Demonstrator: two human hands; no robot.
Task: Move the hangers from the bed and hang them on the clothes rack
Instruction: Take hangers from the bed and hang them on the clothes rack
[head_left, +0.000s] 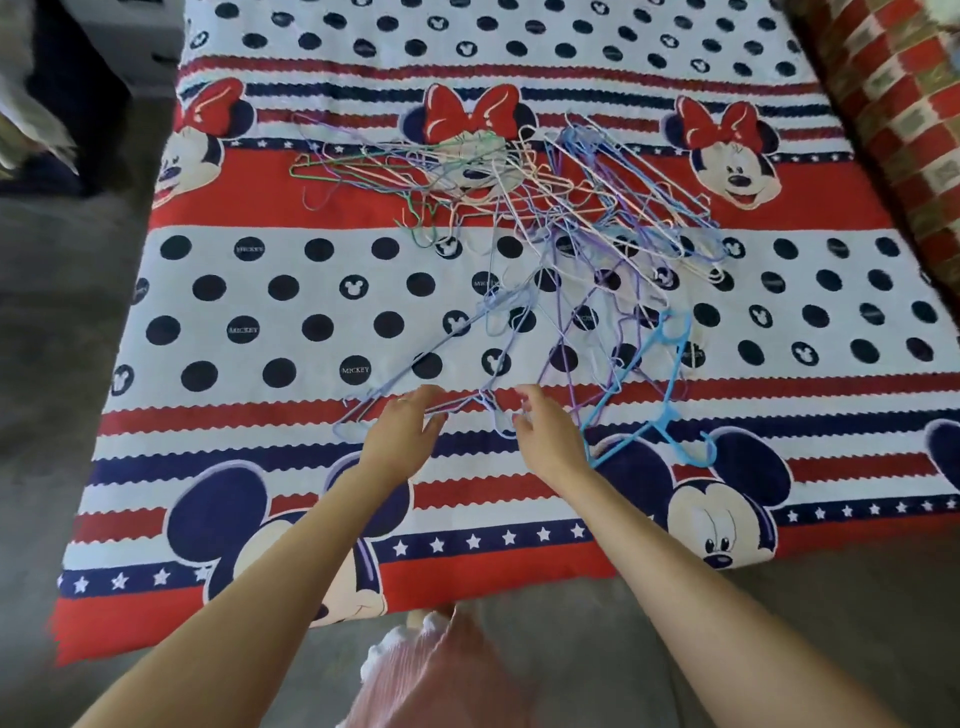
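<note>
A tangled heap of thin wire hangers lies on the bed, spread from the red band with the bow-wearing mouse faces down toward the near stripes. The wires are lilac, white, pink and green, crossing and hooking through one another, so their number cannot be counted. One thicker light-blue plastic hanger lies at the near right edge of the heap, its hook pointing toward the near edge of the bed.

Both arms reach forward over the near edge of the bed. The left hand is spread with relaxed fingers, its fingertips touching the nearest lilac wire hanger, which lies slantwise from the heap toward the hand. The right hand hovers just beside it with fingers loosely bent over a wire hook; whether it pinches the wire cannot be told.

The bedspread is printed with cartoon mice, dark dots, stars and red, white and navy stripes. Its left half is bare of hangers. A red and cream checked cushion or blanket lines the right edge of the bed, near the heap's far right side. Grey floor runs along the left side and the near side. A blurred dark object stands at the far left. A pink pleated garment shows at the bottom, between the arms.
</note>
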